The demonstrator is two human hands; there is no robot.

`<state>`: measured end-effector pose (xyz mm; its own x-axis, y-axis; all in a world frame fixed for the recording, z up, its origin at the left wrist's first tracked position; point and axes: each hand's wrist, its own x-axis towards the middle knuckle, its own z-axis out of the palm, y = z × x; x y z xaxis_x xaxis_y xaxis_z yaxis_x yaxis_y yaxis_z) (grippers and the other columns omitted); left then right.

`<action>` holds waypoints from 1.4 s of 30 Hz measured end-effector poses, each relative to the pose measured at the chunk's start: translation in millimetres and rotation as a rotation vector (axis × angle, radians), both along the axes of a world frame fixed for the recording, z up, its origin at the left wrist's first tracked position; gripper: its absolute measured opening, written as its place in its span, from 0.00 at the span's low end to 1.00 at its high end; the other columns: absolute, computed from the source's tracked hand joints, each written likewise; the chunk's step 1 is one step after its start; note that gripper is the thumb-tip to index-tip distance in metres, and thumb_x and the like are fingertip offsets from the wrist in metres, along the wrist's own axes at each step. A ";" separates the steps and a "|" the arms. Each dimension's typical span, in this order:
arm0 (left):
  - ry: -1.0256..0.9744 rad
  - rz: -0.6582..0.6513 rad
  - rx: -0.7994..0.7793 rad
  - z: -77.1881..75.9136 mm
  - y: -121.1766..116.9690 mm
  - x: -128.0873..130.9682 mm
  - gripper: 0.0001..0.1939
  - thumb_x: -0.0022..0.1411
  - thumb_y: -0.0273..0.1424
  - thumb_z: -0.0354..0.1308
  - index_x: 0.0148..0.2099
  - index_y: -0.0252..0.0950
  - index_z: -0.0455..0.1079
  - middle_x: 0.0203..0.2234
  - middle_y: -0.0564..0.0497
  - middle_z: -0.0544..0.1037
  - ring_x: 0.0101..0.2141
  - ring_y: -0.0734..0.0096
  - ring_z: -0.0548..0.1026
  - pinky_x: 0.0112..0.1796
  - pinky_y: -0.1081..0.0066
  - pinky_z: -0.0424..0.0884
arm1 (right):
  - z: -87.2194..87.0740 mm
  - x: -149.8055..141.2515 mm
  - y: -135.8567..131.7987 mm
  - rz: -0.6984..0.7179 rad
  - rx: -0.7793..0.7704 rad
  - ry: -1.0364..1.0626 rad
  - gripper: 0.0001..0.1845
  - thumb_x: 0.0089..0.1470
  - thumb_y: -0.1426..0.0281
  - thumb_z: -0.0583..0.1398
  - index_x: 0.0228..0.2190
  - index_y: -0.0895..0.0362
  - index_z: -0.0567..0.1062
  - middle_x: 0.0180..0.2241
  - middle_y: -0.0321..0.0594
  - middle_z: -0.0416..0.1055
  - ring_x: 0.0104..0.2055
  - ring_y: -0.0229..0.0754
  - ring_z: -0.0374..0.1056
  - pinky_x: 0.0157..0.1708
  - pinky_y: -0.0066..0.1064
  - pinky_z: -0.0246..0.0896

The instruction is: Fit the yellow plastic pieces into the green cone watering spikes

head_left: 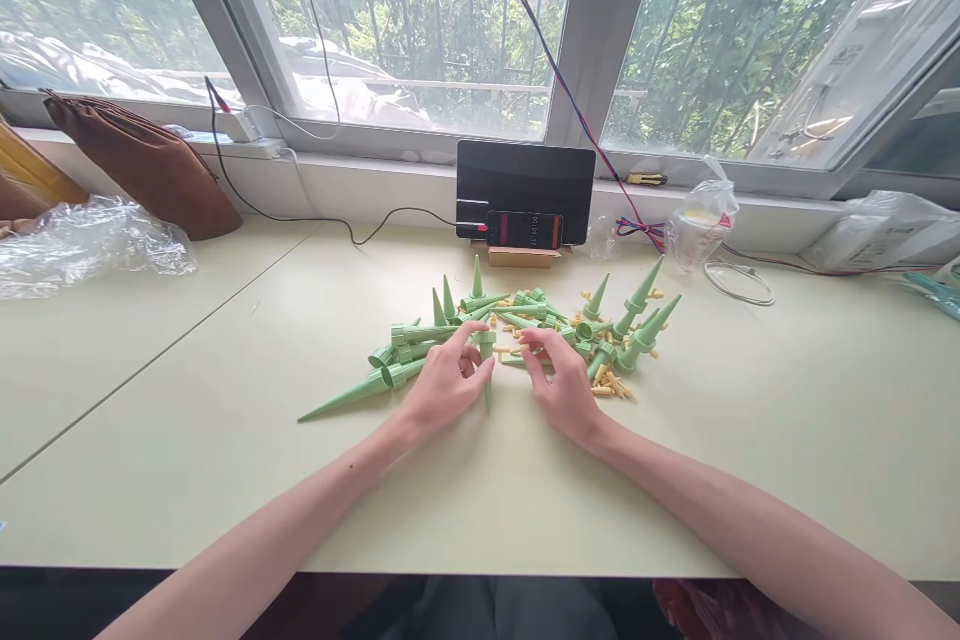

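My left hand (448, 372) is closed on a green plastic spike (487, 344), its pointed end down and its wider collar near my fingertips. Opposite it, my right hand (556, 375) pinches a small yellow plastic piece (519, 350) between thumb and fingers. Around both hands lies a loose heap of more green spikes (352, 396), some on their sides and some standing point up. Small yellow pieces (613, 384) are scattered among them, with a cluster just right of my right hand.
Behind the heap a black tablet (525, 175) leans upright, with a phone (525, 230) before it on a small cardboard stand (521, 257). Crumpled clear plastic (97, 240) and a brown bag (142, 165) lie left. A bagged cup (701, 220) and coiled white cable (739, 282) sit right.
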<state>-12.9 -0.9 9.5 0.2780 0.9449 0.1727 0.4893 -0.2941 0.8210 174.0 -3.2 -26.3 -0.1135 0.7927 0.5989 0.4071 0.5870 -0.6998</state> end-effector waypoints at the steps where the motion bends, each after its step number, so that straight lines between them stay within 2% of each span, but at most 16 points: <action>1: -0.005 0.002 0.000 0.1 -0.1 -0.1 0.17 0.63 0.35 0.54 0.53 0.40 0.62 0.22 0.59 0.70 0.19 0.76 0.63 0.25 0.75 0.63 | 0.1 0.1 0.0 -0.005 0.002 -0.003 0.09 0.64 0.72 0.54 0.46 0.53 0.69 0.43 0.43 0.72 0.44 0.44 0.70 0.42 0.37 0.71; 5: -0.076 -0.004 -0.051 0.8 -0.7 -0.1 0.20 0.63 0.35 0.54 0.57 0.41 0.62 0.20 0.60 0.67 0.17 0.77 0.63 0.23 0.76 0.63 | 1.5 0.2 -0.2 -0.018 0.020 -0.010 0.08 0.65 0.72 0.53 0.44 0.53 0.70 0.42 0.43 0.71 0.44 0.44 0.70 0.42 0.37 0.70; 10: -0.238 -0.035 -0.213 2.0 2.3 -2.2 0.22 0.62 0.36 0.55 0.58 0.40 0.67 0.17 0.60 0.66 0.17 0.75 0.67 0.23 0.73 0.68 | 3.0 -0.1 -0.7 -0.022 0.033 -0.019 0.09 0.65 0.72 0.52 0.43 0.53 0.70 0.41 0.43 0.70 0.43 0.44 0.69 0.40 0.37 0.70; 13: -0.347 -0.053 -0.302 2.0 5.6 -4.1 0.22 0.61 0.38 0.58 0.57 0.38 0.70 0.20 0.57 0.69 0.16 0.76 0.68 0.24 0.71 0.71 | 2.9 -0.1 -0.8 -0.021 0.030 -0.019 0.09 0.65 0.72 0.52 0.43 0.52 0.70 0.41 0.43 0.70 0.43 0.45 0.69 0.40 0.37 0.69; 16: -0.439 -0.084 -0.345 2.2 7.8 -5.2 0.22 0.59 0.39 0.61 0.54 0.37 0.73 0.27 0.52 0.72 0.21 0.74 0.71 0.24 0.71 0.73 | 2.7 0.0 -0.8 -0.015 0.027 -0.019 0.09 0.65 0.72 0.52 0.43 0.52 0.70 0.41 0.43 0.70 0.43 0.45 0.69 0.40 0.37 0.70; 20: -0.547 -0.121 -0.368 4.5 8.3 -5.7 0.21 0.58 0.38 0.63 0.53 0.38 0.74 0.31 0.48 0.74 0.30 0.69 0.74 0.27 0.71 0.73 | 3.0 0.1 -1.0 -0.008 0.016 -0.015 0.09 0.65 0.72 0.52 0.43 0.52 0.70 0.41 0.43 0.70 0.43 0.44 0.69 0.41 0.37 0.69; 25: -0.667 -0.153 -0.435 10.3 7.9 -6.6 0.18 0.62 0.35 0.57 0.52 0.35 0.75 0.38 0.41 0.78 0.35 0.63 0.77 0.31 0.67 0.75 | 3.0 0.3 -1.3 -0.007 0.014 -0.012 0.09 0.65 0.72 0.52 0.43 0.52 0.70 0.41 0.43 0.70 0.43 0.44 0.68 0.41 0.37 0.69; 29: -0.694 -0.189 -0.462 15.8 6.8 -6.7 0.21 0.62 0.32 0.50 0.52 0.33 0.75 0.39 0.39 0.79 0.39 0.57 0.77 0.35 0.62 0.76 | 2.7 0.7 -1.1 -0.010 0.017 -0.013 0.08 0.65 0.71 0.52 0.43 0.52 0.70 0.41 0.43 0.71 0.43 0.45 0.69 0.40 0.38 0.69; 33: -0.725 -0.240 -0.514 19.7 5.7 -8.0 0.23 0.59 0.31 0.47 0.53 0.32 0.75 0.39 0.38 0.80 0.42 0.52 0.77 0.39 0.56 0.76 | 2.4 0.4 -0.8 -0.011 0.020 -0.014 0.08 0.65 0.71 0.52 0.43 0.52 0.70 0.40 0.43 0.71 0.42 0.45 0.69 0.39 0.37 0.70; 38: -0.745 -0.336 -0.477 14.2 7.6 -11.0 0.24 0.54 0.27 0.55 0.54 0.35 0.74 0.38 0.41 0.80 0.40 0.55 0.78 0.41 0.57 0.75 | 0.1 0.0 -0.4 -0.007 -0.002 0.022 0.10 0.65 0.71 0.53 0.47 0.52 0.69 0.41 0.42 0.71 0.43 0.44 0.69 0.42 0.36 0.70; 40: -0.705 -0.310 -0.423 10.4 8.2 -10.4 0.24 0.53 0.25 0.59 0.54 0.35 0.74 0.37 0.42 0.80 0.38 0.59 0.78 0.39 0.61 0.75 | -0.4 0.1 0.0 -0.003 -0.009 0.005 0.12 0.65 0.71 0.53 0.49 0.52 0.68 0.42 0.43 0.71 0.44 0.44 0.69 0.42 0.36 0.70; 42: -0.669 -0.260 -0.377 7.6 8.1 -8.6 0.20 0.55 0.27 0.63 0.52 0.35 0.75 0.36 0.43 0.80 0.35 0.62 0.77 0.37 0.63 0.74 | -0.2 0.3 0.4 0.014 -0.010 -0.030 0.12 0.65 0.72 0.52 0.48 0.52 0.69 0.42 0.43 0.71 0.44 0.45 0.69 0.42 0.37 0.69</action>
<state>-21.5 7.2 17.1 0.4469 0.8923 0.0632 -0.1867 0.0239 0.9821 174.2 -2.8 -26.5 -0.1427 0.7968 0.5872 0.4200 0.5859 -0.6930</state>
